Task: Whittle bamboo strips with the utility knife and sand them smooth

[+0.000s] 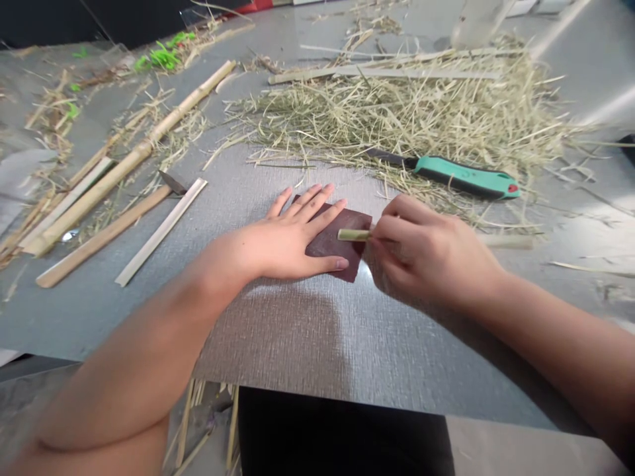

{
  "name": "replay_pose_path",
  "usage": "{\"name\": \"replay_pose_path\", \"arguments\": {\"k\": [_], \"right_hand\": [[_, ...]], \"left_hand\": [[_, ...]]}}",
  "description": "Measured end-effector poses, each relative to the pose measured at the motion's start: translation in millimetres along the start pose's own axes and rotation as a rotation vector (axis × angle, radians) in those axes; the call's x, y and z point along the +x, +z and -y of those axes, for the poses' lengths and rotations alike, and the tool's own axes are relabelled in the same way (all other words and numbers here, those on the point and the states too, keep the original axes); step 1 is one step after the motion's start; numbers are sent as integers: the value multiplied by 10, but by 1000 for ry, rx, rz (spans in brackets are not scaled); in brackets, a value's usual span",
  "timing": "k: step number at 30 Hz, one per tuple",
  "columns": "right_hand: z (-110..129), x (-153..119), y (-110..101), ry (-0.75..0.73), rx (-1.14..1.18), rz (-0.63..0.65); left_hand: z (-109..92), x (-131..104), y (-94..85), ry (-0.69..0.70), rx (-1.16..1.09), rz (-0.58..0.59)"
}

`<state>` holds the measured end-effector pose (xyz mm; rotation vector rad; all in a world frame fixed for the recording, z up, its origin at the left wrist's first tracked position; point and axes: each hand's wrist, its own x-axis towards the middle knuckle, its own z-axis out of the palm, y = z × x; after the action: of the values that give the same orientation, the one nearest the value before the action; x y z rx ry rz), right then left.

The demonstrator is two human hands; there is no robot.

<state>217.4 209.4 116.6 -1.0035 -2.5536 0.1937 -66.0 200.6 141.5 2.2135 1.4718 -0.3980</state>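
A dark reddish-brown square sheet [342, 241] lies on the grey table [278, 330]. My left hand [292, 241] rests flat across its left part, fingers spread and thumb near the lower edge. From the right, my right hand [426, 248] grips a pale green bamboo strip [353, 235], whose left end lies over the sheet. The strip's other end seems to stick out past my right hand. Beyond that hand lies a folding tool [466, 177] with a teal and black handle, its dark blade pointing left into the shavings.
A large heap of pale shavings [407, 116] covers the back. At left lie a long bamboo pole [133, 155], a small hammer [109, 231] and a split strip [161, 231]. Bright green bits [163, 57] lie at the back left. The table's front edge is near my body.
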Motion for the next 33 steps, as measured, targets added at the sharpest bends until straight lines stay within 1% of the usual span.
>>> {"name": "replay_pose_path", "arguments": {"k": [2, 5, 6, 10, 15, 19, 23, 28, 31, 33], "right_hand": [[1, 2, 6, -3, -4, -3], [-8, 15, 2, 83, -39, -55], [-5, 17, -1, 94, -41, -54], [19, 15, -14, 34, -22, 9], [0, 17, -28, 99, -63, -22], [45, 3, -22, 50, -37, 12], [50, 6, -29, 122, -32, -37], [101, -5, -68, 98, -26, 35], [128, -5, -76, 143, -32, 14], [133, -4, -69, 136, -27, 24]], "left_hand": [[0, 1, 2, 5, -9, -8], [-8, -4, -7, 2, -26, -17], [-13, -7, -14, -2, -26, -12], [-23, -15, -33, -6, -19, 13], [-7, -11, -20, -12, -14, 5], [0, -8, -11, -8, -17, 11], [-1, -6, -8, -3, -8, -4], [14, -10, -2, 3, -26, 1], [36, -11, 12, 25, -37, -34], [48, -11, 21, 36, -44, -46]]}}
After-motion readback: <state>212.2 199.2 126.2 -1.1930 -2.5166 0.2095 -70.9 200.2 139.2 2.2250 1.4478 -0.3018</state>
